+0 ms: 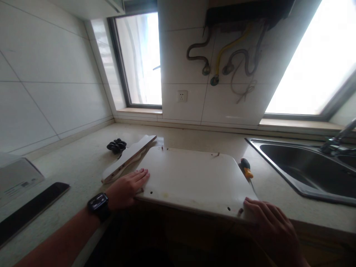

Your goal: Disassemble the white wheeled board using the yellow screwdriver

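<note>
A white panel with rounded far corners lies flat, its near edge at the front of the countertop. Small dark holes and little fittings show near its edges. My left hand, below a black watch, grips the left edge with its fingers laid over the top. At the near right corner, my right hand is closed around the edge; its thumb is hidden. Just beyond the panel's right side rests a screwdriver with a black and yellow handle. A long white piece with holes along its side lies to the left.
A bundled black cord sits at the back left. Nearer on the left are a dark flat strip and a pale box. The steel sink with a faucet is at right. Hoses hang on the tiled wall.
</note>
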The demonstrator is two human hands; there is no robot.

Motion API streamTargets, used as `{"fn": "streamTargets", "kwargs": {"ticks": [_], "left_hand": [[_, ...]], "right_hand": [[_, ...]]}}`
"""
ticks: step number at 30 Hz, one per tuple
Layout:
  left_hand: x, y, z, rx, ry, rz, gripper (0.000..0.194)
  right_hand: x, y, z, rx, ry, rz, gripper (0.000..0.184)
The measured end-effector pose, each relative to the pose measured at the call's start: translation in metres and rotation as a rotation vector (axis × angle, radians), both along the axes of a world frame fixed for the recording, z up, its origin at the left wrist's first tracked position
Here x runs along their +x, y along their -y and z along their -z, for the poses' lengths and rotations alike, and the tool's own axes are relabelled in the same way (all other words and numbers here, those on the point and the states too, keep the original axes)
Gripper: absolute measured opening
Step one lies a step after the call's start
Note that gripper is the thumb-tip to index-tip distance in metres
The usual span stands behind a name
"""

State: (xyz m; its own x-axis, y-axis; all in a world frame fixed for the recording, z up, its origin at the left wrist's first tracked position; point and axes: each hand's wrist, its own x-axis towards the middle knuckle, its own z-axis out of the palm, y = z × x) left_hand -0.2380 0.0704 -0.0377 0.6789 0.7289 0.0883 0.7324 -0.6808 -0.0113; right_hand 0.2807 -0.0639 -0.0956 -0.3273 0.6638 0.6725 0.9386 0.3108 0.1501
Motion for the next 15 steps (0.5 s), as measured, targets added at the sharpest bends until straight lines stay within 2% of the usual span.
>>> {"fn": "streamTargets", "kwargs": {"ticks": [3,5,7,9,10,11,12,15], "left_hand": [[-0.007,0.002,-0.019,0.008,0.056,0.064,0.077],[-0.01,0.0,-0.042,0.015,0.141,0.075,0.058],[-0.009,-0.009,-0.07,0.07,0.251,0.014,0.038],[-0.002,-0.025,-0.1,0.209,0.386,-0.112,0.041],[0.002,-0.035,-0.113,0.24,0.397,-0.143,0.044],[0.008,-0.046,-0.126,0.283,0.394,-0.173,0.047],[0.013,-0.056,-0.136,0.307,0.381,-0.195,0.048],[0.026,-0.079,-0.157,0.347,0.391,-0.256,0.052]], "right_hand": [[-0.003,0.012,-0.021,0.062,-0.075,-0.068,0.04],[-0.004,0.009,-0.049,0.094,-0.14,-0.082,0.045],[-0.005,-0.007,-0.085,0.13,-0.181,-0.074,0.039],[-0.004,-0.034,-0.123,0.227,-0.217,-0.002,0.021],[-0.003,-0.05,-0.14,0.232,-0.221,0.014,0.02],[-0.002,-0.065,-0.155,0.242,-0.235,-0.009,0.025],[-0.001,-0.079,-0.168,0.204,-0.259,0.032,0.029],[0.001,-0.109,-0.191,0.136,-0.387,0.123,0.038]]}}
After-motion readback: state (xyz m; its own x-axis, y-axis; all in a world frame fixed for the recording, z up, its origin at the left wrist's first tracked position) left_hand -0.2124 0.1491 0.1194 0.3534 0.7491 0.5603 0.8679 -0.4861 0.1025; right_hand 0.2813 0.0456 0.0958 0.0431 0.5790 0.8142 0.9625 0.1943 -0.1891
